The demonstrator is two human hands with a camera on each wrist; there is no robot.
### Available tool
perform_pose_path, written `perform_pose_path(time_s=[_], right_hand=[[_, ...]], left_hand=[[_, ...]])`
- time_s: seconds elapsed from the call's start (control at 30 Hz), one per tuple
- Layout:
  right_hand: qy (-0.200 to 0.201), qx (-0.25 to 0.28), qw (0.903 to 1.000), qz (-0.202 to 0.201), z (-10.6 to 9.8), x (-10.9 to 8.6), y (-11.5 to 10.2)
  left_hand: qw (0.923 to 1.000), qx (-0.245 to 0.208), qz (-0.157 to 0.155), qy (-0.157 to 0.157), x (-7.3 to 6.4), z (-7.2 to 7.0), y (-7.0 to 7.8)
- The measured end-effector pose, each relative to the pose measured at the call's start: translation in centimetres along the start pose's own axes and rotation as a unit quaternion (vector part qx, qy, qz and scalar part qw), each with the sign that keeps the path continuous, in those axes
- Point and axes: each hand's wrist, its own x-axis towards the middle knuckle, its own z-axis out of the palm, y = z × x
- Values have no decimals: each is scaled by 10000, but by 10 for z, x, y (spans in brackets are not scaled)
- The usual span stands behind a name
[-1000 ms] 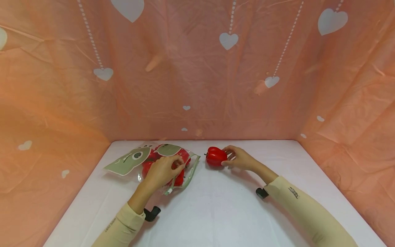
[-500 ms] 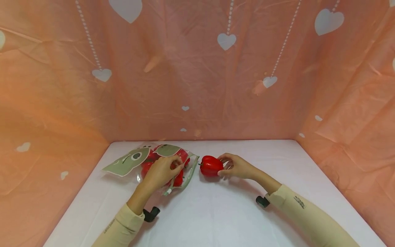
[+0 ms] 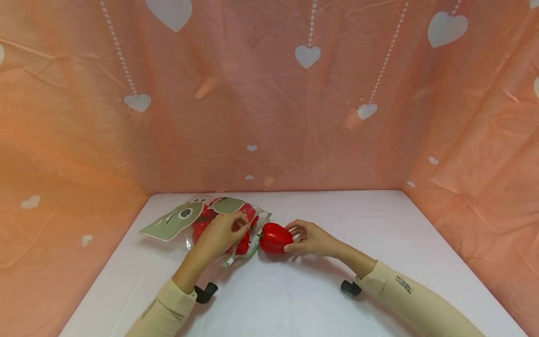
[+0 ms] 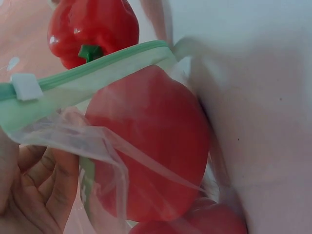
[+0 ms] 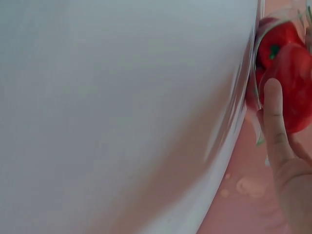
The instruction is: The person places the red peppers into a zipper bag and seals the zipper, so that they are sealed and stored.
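Observation:
My right hand [image 3: 313, 239] grips a red bell pepper [image 3: 274, 239] from its right side, thumb in front and fingers behind. Its green stem points left, right at the mouth of a clear zip bag [image 3: 166, 223] printed with a green cartoon. My left hand [image 3: 218, 234] pinches the bag's upper edge and holds the mouth apart. Inside lie several red bell peppers [image 4: 151, 146], seen through the film in the left wrist view. Beyond the green zip strip [image 4: 117, 59] the held pepper [image 4: 95, 27] shows. In the right wrist view, my thumb [image 5: 274, 105] lies along the pepper.
A white slider [image 4: 27, 87] sits on the zip strip. The bag lies on the left part of a white table [image 3: 294, 299]. Pink curtains [image 3: 269, 117] with white hearts enclose the back and sides. Dark wrist devices [image 3: 206, 293] hang beneath both sleeves.
My right hand has carried the bell pepper left and nearer, from the table's far middle to the bag's mouth. The left hand and the bag stay almost in place.

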Motion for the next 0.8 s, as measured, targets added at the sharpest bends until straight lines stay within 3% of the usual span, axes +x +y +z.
perform_pose_path(time_s=[0.4,0.8], right_hand=[[278,327,9982,429,23,6,-4],[531,949,9902,871,35,7,-10]], left_hand=[[10000,-69,52,-9,-1,0,-1],[10000,-57,-9,-31,0,-1,0]])
